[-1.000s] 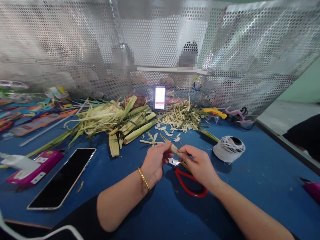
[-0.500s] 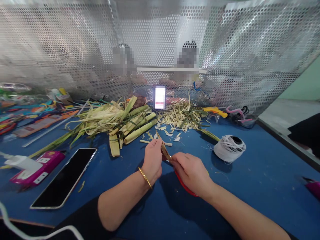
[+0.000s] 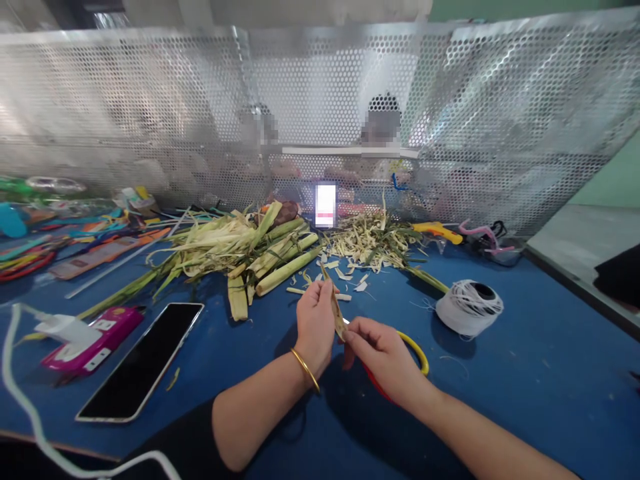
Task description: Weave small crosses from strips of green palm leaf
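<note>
Between my hands a brownish dry strip of plant husk [image 3: 337, 317] stands on a slant. My left hand [image 3: 314, 321], with a gold bangle at the wrist, is closed on its upper part. The thumb and fingers of my right hand [image 3: 384, 353] pinch its lower end. Scissors with a red and a yellow handle loop [image 3: 419, 351] show beside and under my right hand. I cannot tell whether that hand also grips them. A pale cut strip [image 3: 297, 291] lies on the table just beyond my left hand.
Green stalks and leaves [image 3: 273, 260] are heaped at the back, beside a pile of shavings [image 3: 370, 240]. A white thread spool [image 3: 467, 310] stands right; a phone [image 3: 143, 363] and magenta power strip [image 3: 95, 343] lie left. A perforated metal screen [image 3: 320, 87] rises behind.
The view has tilted up slightly, so everything sits lower in it. My right hand has shifted a little around the strip's lower end, and more of the yellow scissor loop shows.
</note>
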The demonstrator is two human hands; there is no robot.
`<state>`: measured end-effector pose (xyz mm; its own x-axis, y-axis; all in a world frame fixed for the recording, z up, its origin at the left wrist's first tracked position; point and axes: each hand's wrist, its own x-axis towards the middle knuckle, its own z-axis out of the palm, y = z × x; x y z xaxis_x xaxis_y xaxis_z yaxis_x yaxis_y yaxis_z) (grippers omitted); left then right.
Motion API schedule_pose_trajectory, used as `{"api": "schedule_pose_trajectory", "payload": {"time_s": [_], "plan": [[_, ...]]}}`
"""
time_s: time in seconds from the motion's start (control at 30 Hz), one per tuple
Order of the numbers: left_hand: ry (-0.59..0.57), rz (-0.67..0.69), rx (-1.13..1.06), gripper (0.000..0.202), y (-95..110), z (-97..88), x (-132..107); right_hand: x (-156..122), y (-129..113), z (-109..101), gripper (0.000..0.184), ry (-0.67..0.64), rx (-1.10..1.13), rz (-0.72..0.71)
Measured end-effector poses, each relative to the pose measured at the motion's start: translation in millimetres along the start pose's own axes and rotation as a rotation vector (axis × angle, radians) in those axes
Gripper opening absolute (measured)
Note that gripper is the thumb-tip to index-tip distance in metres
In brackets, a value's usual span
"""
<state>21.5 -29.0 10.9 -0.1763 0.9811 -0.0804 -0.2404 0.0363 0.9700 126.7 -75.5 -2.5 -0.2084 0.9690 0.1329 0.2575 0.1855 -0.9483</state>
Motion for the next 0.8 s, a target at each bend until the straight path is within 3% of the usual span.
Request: {"api": "schedule_pose_trajectory", "payload": {"time_s": [0.1,0.17,0.37,0.43,0.5,0.57,0.67,0.73,0.8], "plan": [[0.032,-0.041,-0.043,0.023,1,-0.6,2,3,2,-2,0.023,0.034,0.051,0.045],[0.045,-0.059,-0.07,0.022,0,-0.9,3,3,4,-3,0.022,0.062,-0.073,0.002],[0.055,-0.179,-0.118,0.023,-6,0.8,-1,-5,9,3,0.019,0.17,-0.751,-0.493],[0.016,-0.172,-0.093,0.023,-8,1.3,-2,-7,6,4,0.022,0.138,-0.811,-0.617],[-0.025,-0.094,-0.047,0.024,-8,1.1,-2,-9,2,3,0.023,0.067,-0.755,-0.648],[-0.046,0.029,0.029,0.025,-6,0.1,-1,-8,-1,-2,0.023,0.023,-0.587,-0.54],[-0.112,0.178,0.171,0.025,1,-1.6,-3,-1,-2,-11,0.019,0.12,-0.164,-0.182],[-0.182,0.189,0.241,0.023,5,-1.6,-7,5,-2,-15,0.027,0.212,0.117,0.013],[-0.236,0.147,0.283,0.021,6,-0.7,-11,10,-2,-18,0.035,0.241,0.318,0.112]]}}
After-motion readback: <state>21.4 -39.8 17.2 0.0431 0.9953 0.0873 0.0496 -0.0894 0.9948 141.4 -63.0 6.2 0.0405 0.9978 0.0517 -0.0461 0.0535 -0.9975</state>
